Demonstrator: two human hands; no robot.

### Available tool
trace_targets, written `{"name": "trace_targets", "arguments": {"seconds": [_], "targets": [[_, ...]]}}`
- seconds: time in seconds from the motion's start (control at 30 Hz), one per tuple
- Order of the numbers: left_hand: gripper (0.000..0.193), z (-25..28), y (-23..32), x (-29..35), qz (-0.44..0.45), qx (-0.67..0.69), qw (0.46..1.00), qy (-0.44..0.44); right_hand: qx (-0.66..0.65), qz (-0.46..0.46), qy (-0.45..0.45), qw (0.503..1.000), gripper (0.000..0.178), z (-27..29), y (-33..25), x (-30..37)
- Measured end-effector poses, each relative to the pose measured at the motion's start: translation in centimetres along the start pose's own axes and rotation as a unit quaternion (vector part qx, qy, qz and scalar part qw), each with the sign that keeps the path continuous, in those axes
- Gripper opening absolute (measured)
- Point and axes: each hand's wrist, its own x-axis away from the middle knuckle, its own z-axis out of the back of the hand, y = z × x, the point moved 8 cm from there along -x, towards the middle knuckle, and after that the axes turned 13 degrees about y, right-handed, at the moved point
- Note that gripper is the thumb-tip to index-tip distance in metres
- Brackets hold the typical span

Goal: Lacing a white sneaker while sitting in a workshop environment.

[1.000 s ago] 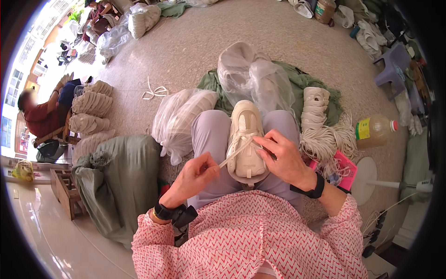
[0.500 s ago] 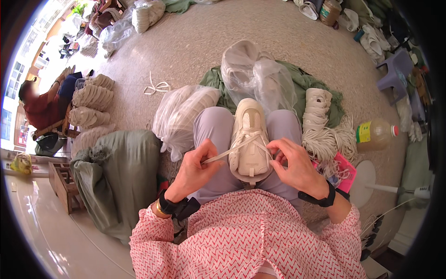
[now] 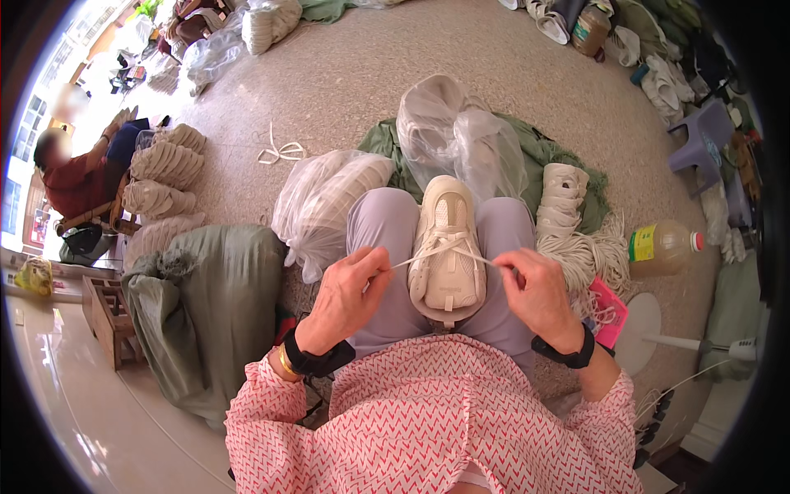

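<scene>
A cream sneaker (image 3: pixel 447 284) rests between my knees, toe pointing away from me and its tongue toward me. Its cream shoelace (image 3: pixel 444 245) crosses over the upper, and the two ends run out to either side. My left hand (image 3: pixel 350 288) pinches one lace end to the left of the shoe. On the other side, my right hand (image 3: pixel 539 292) pinches the other end. Both stretches of lace look taut and nearly straight. Neither hand touches the shoe body itself.
Beyond my knees lie plastic bags of shoe parts (image 3: pixel 325 206) on green cloth. Right of me are stacked shoe uppers (image 3: pixel 562 198), a bundle of laces (image 3: pixel 568 257), a pink basket (image 3: pixel 611 317) and a bottle (image 3: pixel 662 249). A green sack (image 3: pixel 214 305) stands left; a person (image 3: pixel 78 173) sits farther off.
My hands have moved apart, the right one outward and away from the shoe's side. The lace ends are drawn out tighter, with the right stretch now visible.
</scene>
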Motion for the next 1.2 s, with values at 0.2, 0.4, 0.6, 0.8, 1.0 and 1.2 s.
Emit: {"name": "trace_targets", "arguments": {"seconds": [0.2,0.4,0.6,0.8,1.0,1.2], "targets": [[0.012,0.4,0.6,-0.6,-0.020,-0.064,0.998,-0.018,0.072,0.046,0.085,0.993,0.008,2.1,0.2,-1.7],[0.011,1.9,-1.4,0.4,-0.007,-0.149,0.989,-0.012,0.048,0.011,-0.010,0.999,0.007,0.9,2.0,-0.1],[0.011,3.9,-2.0,0.7,0.001,-0.152,0.988,0.024,0.070,0.010,0.027,0.997,0.010,2.8,3.5,0.4],[0.015,4.8,-1.6,1.2,-0.052,-0.152,0.985,0.066,0.113,0.016,0.072,0.991,0.013,5.8,5.3,0.9],[0.013,6.8,-3.5,1.8,-0.019,-0.212,0.973,0.085,0.134,-0.053,0.103,0.984,0.012,8.0,8.6,2.5],[0.010,9.1,-5.8,2.2,0.047,-0.212,0.969,0.115,0.121,-0.112,0.115,0.980,0.013,9.7,12.3,3.4]]}}
